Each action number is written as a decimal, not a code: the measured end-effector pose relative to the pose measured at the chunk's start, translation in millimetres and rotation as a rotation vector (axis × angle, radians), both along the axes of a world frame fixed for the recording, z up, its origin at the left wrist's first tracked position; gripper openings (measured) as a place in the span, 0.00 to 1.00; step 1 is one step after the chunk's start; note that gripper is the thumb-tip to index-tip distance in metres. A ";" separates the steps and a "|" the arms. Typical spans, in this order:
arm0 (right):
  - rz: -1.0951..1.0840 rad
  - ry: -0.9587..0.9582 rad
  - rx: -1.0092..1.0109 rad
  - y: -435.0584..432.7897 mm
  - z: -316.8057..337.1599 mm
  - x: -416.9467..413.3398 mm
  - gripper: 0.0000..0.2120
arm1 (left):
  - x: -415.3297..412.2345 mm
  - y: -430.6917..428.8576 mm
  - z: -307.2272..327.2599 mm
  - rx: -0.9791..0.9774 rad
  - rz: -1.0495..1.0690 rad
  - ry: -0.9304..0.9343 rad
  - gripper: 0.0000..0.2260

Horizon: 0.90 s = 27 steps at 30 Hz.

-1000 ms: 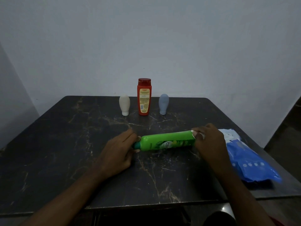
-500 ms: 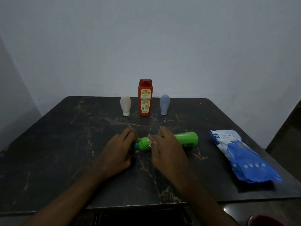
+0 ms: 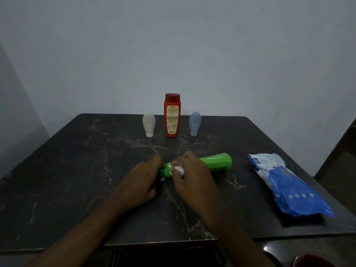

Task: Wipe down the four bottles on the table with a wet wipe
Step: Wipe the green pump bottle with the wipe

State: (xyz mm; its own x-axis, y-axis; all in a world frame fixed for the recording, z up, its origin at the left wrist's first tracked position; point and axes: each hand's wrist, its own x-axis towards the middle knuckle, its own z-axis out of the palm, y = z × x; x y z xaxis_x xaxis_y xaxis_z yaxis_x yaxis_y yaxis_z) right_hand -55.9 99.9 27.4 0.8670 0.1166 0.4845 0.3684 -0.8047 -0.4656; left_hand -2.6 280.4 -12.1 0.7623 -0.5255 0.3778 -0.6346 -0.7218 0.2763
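A green bottle [image 3: 217, 162] lies on its side in the middle of the dark marble table [image 3: 77, 170], cap end to the left. My left hand [image 3: 140, 180] grips that cap end. My right hand [image 3: 192, 174] presses a crumpled white wet wipe [image 3: 178, 169] onto the bottle's neck. At the back stand a white bottle [image 3: 149, 124], a red bottle [image 3: 172, 115] and a grey-blue bottle [image 3: 195, 123], all upright in a row.
A blue and white pack of wipes [image 3: 285, 184] lies near the table's right edge. A pale wall rises right behind the table. The front edge of the table runs just below my forearms.
My right hand slid with the wipe from the bottle's right end along its body to the neck near the cap. The left hand stayed on the cap end.
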 end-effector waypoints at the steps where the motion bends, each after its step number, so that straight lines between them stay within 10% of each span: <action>1: 0.016 -0.016 -0.021 6.4 0.6 -1.6 0.06 | 0.0 -0.4 -0.6 0.003 -0.012 0.007 0.16; 27: -0.209 0.059 0.158 -80.9 -21.7 7.9 0.04 | 1.6 -1.0 -3.8 -0.103 -0.149 0.089 0.14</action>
State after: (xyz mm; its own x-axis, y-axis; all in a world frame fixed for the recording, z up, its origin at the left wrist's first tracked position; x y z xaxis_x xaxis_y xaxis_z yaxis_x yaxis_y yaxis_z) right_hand -48.0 19.0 5.6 0.8915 -0.1409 0.4305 0.1704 -0.7762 -0.6070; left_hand -1.0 279.4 -15.9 0.7116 -0.5970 0.3703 -0.7022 -0.5868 0.4033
